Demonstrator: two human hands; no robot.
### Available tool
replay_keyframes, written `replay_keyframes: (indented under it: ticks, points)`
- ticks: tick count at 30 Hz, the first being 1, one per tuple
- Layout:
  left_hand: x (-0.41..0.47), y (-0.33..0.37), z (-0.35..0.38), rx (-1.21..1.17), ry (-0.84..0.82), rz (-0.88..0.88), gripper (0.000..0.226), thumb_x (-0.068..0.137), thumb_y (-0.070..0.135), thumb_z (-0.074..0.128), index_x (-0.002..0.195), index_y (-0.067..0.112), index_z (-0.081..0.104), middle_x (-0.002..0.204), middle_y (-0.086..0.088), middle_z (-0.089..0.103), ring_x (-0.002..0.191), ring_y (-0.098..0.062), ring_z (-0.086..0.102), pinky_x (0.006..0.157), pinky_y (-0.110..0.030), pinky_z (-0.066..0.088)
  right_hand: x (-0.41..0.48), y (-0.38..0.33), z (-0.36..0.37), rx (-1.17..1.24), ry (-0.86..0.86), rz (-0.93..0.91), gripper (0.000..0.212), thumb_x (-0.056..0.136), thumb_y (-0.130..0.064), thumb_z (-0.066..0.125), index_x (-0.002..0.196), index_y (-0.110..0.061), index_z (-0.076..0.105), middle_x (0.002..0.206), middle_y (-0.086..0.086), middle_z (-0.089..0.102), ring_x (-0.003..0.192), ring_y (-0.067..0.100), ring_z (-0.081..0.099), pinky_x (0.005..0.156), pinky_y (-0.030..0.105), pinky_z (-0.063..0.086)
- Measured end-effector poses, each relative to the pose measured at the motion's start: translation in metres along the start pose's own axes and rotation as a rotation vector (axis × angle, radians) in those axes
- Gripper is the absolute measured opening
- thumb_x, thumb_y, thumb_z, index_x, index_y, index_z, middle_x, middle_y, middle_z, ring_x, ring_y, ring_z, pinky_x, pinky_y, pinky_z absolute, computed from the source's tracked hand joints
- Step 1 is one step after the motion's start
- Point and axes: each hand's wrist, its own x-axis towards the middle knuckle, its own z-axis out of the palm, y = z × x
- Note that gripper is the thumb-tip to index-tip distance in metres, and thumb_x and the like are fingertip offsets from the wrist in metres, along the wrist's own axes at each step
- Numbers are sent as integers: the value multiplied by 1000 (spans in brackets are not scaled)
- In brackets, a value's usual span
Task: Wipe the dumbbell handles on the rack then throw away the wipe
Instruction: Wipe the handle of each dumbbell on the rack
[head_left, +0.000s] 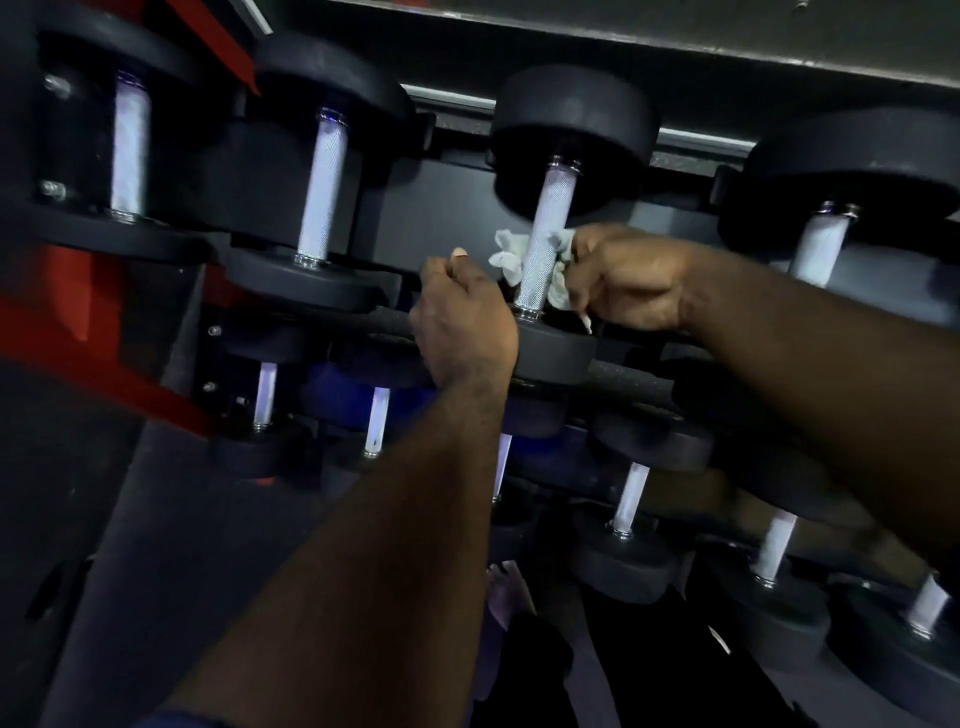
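I have the right hand (628, 280) pinching the soft, limp wipe (506, 257) looped behind a knurled handle (543, 249) on the rack (447, 208), best taken by both loose ends, while the left hand (462, 317) curls on what I cannot tell.

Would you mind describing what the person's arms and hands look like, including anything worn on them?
The left forearm and right forearm are bare, with no gloves, watch or rings visible on the left hand or right hand. The nails are long and pale, seen on a left thumbnail and a right fingernail. What looks like a blue sleeve edge shows at the bottom.
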Motion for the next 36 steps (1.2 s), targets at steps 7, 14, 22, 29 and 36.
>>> replay_keyframes:
  ticks: [7,14,22,29,36]
  points:
    - [2,-3,1,17,-19,-5,36,112,38,37,105,11,61,90,-2,67,79,-12,52,58,-12,32,1,3,25,199,75,-92,77,56,25,43,122,-9,63,110,8,60,102,22,60,68,33,32]
    - [2,-3,0,26,-32,-30,38,112,38,36,108,10,62,94,-6,71,71,2,43,61,-22,29,21,-27,5,368,95,-93,44,66,12,48,104,-7,60,99,13,63,83,27,61,61,29,52]
    - [2,-2,-1,30,-41,-30,37,112,38,36,109,11,61,82,6,53,78,-10,44,76,-29,32,0,34,7,438,225,-111,31,90,-1,69,121,3,66,114,15,74,108,27,71,105,51,50]
    - [-1,1,-3,48,-54,-20,33,112,36,36,101,12,56,76,10,47,69,-3,39,61,-24,22,-20,37,-1,580,325,-159,22,88,-3,73,110,-4,68,103,11,75,91,22,72,85,38,62]
    - [3,-2,-2,36,-39,0,38,111,40,36,105,11,61,90,-2,64,85,-21,56,73,-30,34,-12,25,-9,524,204,-118,27,94,3,61,120,-2,63,126,16,69,110,26,70,90,38,60]
